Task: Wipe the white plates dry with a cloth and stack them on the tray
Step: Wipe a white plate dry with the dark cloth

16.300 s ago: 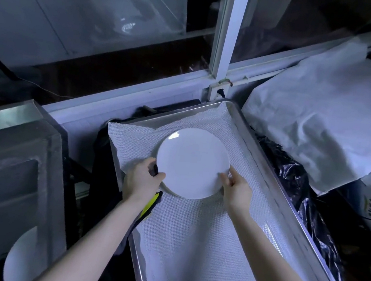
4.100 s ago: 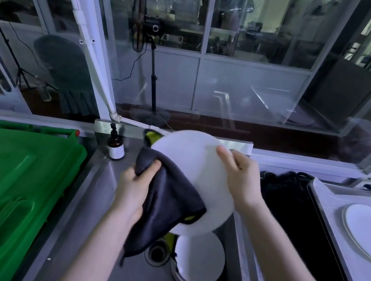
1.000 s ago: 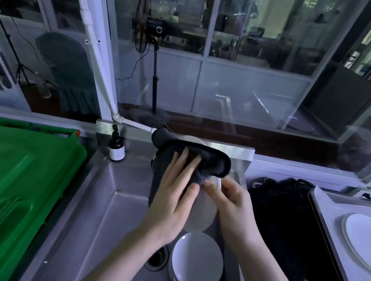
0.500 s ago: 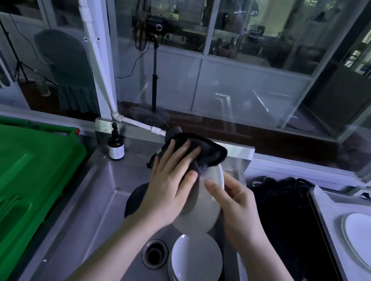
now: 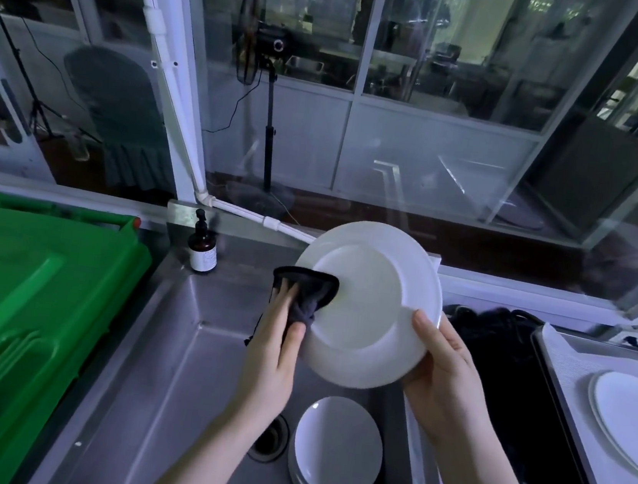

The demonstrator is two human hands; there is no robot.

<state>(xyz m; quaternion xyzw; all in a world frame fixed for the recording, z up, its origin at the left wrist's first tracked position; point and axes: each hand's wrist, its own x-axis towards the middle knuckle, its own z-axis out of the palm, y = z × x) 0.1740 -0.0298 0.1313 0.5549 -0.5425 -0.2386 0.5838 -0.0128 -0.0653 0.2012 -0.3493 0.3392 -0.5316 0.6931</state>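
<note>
While it is held tilted at frame centre above the sink (image 5: 176, 345), face to camera, the plate (image 5: 369, 308) is gripped at its lower-right rim by the right hand (image 5: 442, 371), thumb across the front and fingers hidden behind. Left hand (image 5: 274, 351) pinches the dark cloth (image 5: 309, 291) over the plate's left rim, fingers nearly straight on it, thumb below. Stack (image 5: 338, 449) sits in the sink, lower centre; second plate (image 5: 633, 421) lies on the tray (image 5: 571, 397), right edge.

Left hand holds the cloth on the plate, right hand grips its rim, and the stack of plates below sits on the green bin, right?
No: the head view shows the stack of plates in the steel sink, beside the drain. The rest holds: left hand holds cloth on plate, right hand grips rim.
</note>
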